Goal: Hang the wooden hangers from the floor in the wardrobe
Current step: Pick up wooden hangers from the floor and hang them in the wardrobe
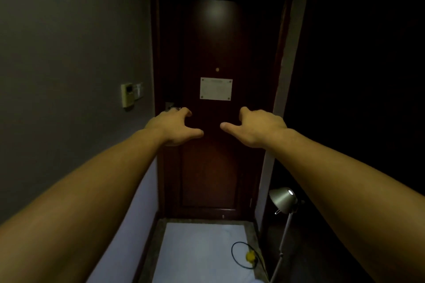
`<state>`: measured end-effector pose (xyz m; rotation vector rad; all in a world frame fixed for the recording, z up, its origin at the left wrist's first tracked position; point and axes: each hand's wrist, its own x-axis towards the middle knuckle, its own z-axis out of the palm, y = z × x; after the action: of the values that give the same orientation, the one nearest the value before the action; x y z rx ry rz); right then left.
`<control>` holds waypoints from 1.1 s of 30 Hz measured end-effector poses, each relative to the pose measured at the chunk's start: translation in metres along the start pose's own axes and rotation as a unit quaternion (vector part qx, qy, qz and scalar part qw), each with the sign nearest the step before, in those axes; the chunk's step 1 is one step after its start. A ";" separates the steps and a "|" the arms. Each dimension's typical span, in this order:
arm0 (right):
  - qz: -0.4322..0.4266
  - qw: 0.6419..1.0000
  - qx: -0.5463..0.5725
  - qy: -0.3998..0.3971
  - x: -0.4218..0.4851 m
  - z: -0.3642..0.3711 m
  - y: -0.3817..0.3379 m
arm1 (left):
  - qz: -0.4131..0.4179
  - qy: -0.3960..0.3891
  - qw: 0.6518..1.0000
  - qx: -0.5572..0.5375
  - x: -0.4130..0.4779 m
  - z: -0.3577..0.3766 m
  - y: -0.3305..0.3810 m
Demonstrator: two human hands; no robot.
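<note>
Both arms reach toward the glossy dark wooden door; left hand and right hand hover below its rectangular pale plaque, each grip released, empty.

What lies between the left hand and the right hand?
Nothing: in the head view the gap between left hand and right hand shows only the dark door behind.

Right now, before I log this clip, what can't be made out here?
Head view only.
- Hangers, wardrobe: not discernible; the right side is lost in darkness.
- Door plaque: text too small, blurred.
- Door handle: mostly hidden behind the left hand.
- Floor lamp: base cut off by the bottom edge.
</note>
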<state>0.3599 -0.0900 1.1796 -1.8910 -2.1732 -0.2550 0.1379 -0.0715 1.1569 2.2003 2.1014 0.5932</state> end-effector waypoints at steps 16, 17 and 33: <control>-0.041 0.986 0.022 -0.162 0.058 0.182 -0.069 | -0.080 -0.144 0.986 -0.031 0.040 0.153 -0.118; -0.042 0.984 0.027 -0.172 0.062 0.195 -0.068 | -0.084 -0.150 0.985 -0.032 0.046 0.163 -0.120; -0.079 0.938 0.110 -0.318 0.159 0.369 -0.036 | -0.177 -0.240 0.949 -0.100 0.119 0.299 -0.127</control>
<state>0.2772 0.1625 0.8761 -1.8371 -2.6069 0.6415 0.1078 0.1225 0.8725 1.5967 1.9883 0.2008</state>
